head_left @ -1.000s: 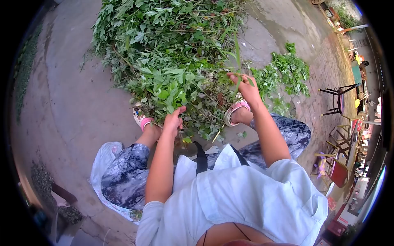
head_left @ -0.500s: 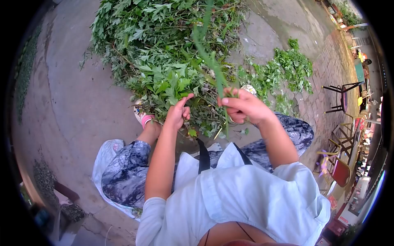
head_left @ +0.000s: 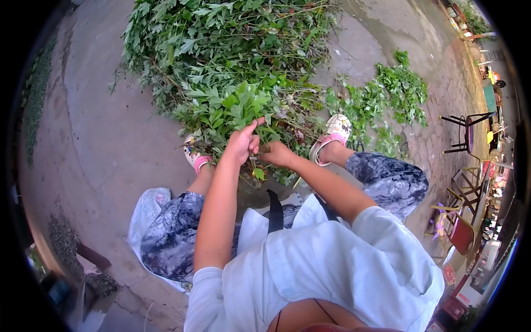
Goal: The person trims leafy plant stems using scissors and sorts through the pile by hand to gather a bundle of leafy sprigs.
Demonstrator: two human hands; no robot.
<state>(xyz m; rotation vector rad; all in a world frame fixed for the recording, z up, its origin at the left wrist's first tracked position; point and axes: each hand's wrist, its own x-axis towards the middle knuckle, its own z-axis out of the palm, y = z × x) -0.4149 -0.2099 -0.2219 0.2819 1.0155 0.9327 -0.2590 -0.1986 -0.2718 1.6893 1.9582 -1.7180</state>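
In the head view, the left hand (head_left: 240, 145) is closed around the stems of a bunch of leafy sprigs (head_left: 243, 105), with 1 finger extended and the others curled in. The leaves fan out beyond this grip, away from the body, and overlap the near edge of a large heap of cut greenery (head_left: 221, 55). The right hand (head_left: 278, 154) is just to the right of the grip, its fingers bent in by the stem ends; its fingertips are partly hidden, so whether it pinches anything cannot be told. A yellow-green leaf (head_left: 258, 174) hangs just below the 2 hands.

Farther right of the grip, well apart from it, a smaller spread of leaves (head_left: 398, 88) lies flat on the paved ground (head_left: 105, 110). The 2 feet flank the hands in pale clogs with pink straps: the left clog (head_left: 193, 154) is near the grip on its left, the right clog (head_left: 334, 133) to its right, beside the heap. On the body side of the grip are a black strap (head_left: 275, 210), a light blue shirt (head_left: 326, 260) and dark patterned trousers (head_left: 171, 238).
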